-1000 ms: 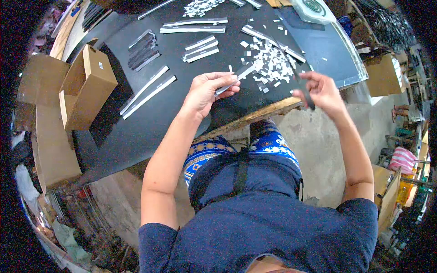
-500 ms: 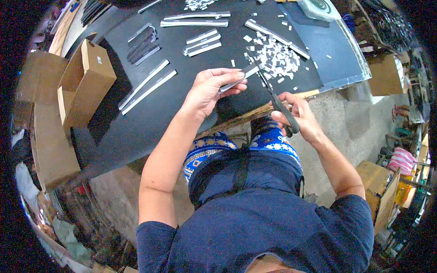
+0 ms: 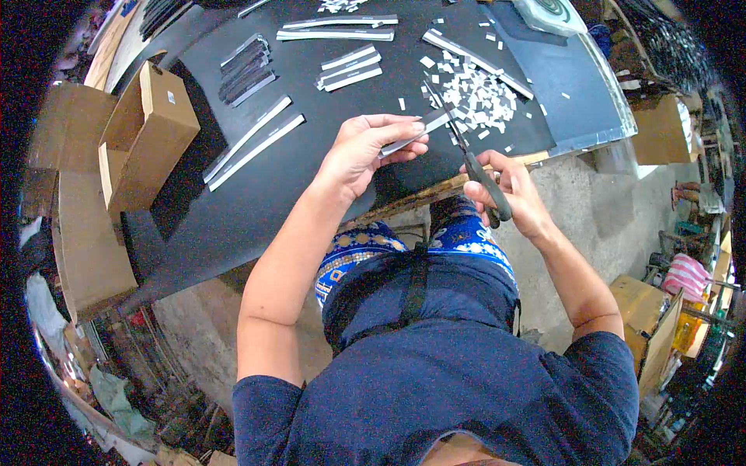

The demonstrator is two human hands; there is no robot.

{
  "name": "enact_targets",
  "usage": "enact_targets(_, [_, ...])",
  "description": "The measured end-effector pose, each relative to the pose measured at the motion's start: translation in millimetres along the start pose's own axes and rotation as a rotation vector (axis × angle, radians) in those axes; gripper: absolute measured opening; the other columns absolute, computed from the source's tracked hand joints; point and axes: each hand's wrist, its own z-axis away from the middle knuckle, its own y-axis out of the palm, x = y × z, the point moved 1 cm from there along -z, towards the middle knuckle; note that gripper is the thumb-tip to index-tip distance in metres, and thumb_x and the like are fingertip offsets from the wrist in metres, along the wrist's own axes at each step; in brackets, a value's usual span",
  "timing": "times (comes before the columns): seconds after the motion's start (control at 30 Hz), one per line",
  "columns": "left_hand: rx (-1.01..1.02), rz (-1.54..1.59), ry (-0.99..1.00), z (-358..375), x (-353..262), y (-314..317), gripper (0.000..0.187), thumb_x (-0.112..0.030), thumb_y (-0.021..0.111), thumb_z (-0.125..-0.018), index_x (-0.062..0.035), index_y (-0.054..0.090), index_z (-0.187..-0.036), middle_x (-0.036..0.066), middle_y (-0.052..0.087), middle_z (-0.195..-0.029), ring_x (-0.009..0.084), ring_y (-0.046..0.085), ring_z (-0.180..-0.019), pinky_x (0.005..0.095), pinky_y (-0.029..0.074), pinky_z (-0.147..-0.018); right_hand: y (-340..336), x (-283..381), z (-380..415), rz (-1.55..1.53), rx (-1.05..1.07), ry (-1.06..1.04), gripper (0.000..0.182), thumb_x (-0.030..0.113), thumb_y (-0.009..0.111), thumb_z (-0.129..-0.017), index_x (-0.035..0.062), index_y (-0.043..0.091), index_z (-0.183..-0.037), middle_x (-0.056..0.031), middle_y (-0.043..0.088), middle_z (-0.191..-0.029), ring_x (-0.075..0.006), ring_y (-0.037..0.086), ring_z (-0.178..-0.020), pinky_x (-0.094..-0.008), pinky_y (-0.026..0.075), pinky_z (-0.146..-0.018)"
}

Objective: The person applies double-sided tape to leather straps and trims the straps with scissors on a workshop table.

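My left hand pinches a grey-white strip between thumb and fingers, its free end pointing right. In my right hand are black-handled scissors, fingers through the handles, with the blades apart around the strip's end. Beyond the blades lies a pile of small white cut pieces on the black table. A long strip lies along the top of that pile. Further left on the table are three short strips, two long strips and a bundle of dark strips.
An open cardboard box stands on the table's left side. At the upper right edge sits a clear container with something green inside. Another cardboard box is on the floor to the right. A person's legs show at far right.
The view has shifted slightly. The strip and scissors remain together, and both hands keep their hold, with the blades still apart around the strip.
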Motion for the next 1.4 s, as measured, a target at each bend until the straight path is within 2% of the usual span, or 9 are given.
enact_targets(0.37, [0.008,-0.013,0.001,-2,0,0,0.024,-0.015,0.069,-0.086,0.0011,0.066,-0.103,0.009,0.07,-0.09,0.0126,0.067,-0.076,0.0237,0.056,-0.07,1,2,-2,-0.007,-0.008,0.012,0.045,0.031,0.078,-0.077,0.002,0.055,-0.103,-0.0025,0.057,-0.068,-0.0075,0.051,-0.049,-0.0224,0.039,-0.041])
enact_targets(0.57, [-0.003,0.022,0.005,-1,-2,2,0.021,-0.012,0.072,-0.082,0.0016,0.067,-0.098,0.011,0.07,-0.087,0.0151,0.068,-0.076,0.0243,0.055,-0.07,0,0,-3,-0.004,-0.013,-0.03,0.042,0.029,0.078,-0.077,0.0027,0.055,-0.101,-0.0005,0.056,-0.066,-0.0071,0.049,-0.047,-0.022,0.037,-0.04])
enact_targets(0.63, [0.017,-0.037,-0.001,-4,-2,1,0.028,-0.015,0.068,-0.086,0.0024,0.064,-0.107,0.01,0.069,-0.092,0.0141,0.067,-0.078,0.0241,0.056,-0.071,-1,-2,-3,-0.021,-0.017,-0.021,0.041,0.028,0.078,-0.078,0.004,0.056,-0.101,0.0008,0.055,-0.066,-0.0062,0.048,-0.048,-0.022,0.036,-0.04])
enact_targets(0.97, [0.037,-0.024,-0.033,-14,1,-2,0.027,-0.015,0.067,-0.087,0.0016,0.064,-0.108,0.01,0.069,-0.094,0.014,0.067,-0.079,0.024,0.056,-0.072,-4,-5,-3,-0.094,-0.006,-0.025,0.038,0.025,0.077,-0.08,0.0051,0.057,-0.105,0.0021,0.057,-0.065,-0.0045,0.048,-0.047,-0.0214,0.033,-0.039])
enact_targets(1.17, [0.038,-0.047,-0.06,-17,3,-2,0.026,-0.016,0.067,-0.087,0.0013,0.065,-0.107,0.01,0.069,-0.095,0.0136,0.067,-0.08,0.0245,0.056,-0.073,-9,-11,-5,-0.054,0.015,-0.01,0.037,0.024,0.076,-0.081,0.0043,0.059,-0.107,0.0009,0.057,-0.063,-0.0057,0.049,-0.045,-0.0215,0.035,-0.039])
enact_targets(1.27, [0.029,-0.051,-0.077,-17,1,-3,0.025,-0.016,0.067,-0.087,0.0015,0.065,-0.105,0.01,0.07,-0.095,0.014,0.067,-0.079,0.0246,0.056,-0.072,-10,-10,-7,-0.084,0.025,0.048,0.035,0.019,0.074,-0.083,0.0027,0.058,-0.109,0.0016,0.056,-0.06,-0.0055,0.051,-0.045,-0.0194,0.037,-0.041])
enact_targets(1.37, [0.048,-0.147,-0.071,-10,-1,1,0.024,-0.014,0.07,-0.084,0.0024,0.067,-0.101,0.011,0.07,-0.09,0.0145,0.068,-0.076,0.0247,0.055,-0.07,-17,-3,-16,-0.017,-0.033,-0.078,0.038,0.016,0.076,-0.081,0.0014,0.057,-0.11,-0.0028,0.062,-0.069,-0.008,0.057,-0.05,-0.0207,0.042,-0.045])
enact_targets(1.4, [0.115,-0.234,-0.024,-9,-2,3,0.023,-0.013,0.071,-0.083,0.0031,0.068,-0.098,0.011,0.07,-0.087,0.0148,0.068,-0.074,0.0249,0.055,-0.069,-19,5,-17,-0.007,-0.072,-0.113,0.039,0.015,0.077,-0.079,0.0012,0.057,-0.11,-0.0036,0.064,-0.071,-0.0082,0.058,-0.052,-0.021,0.043,-0.047])
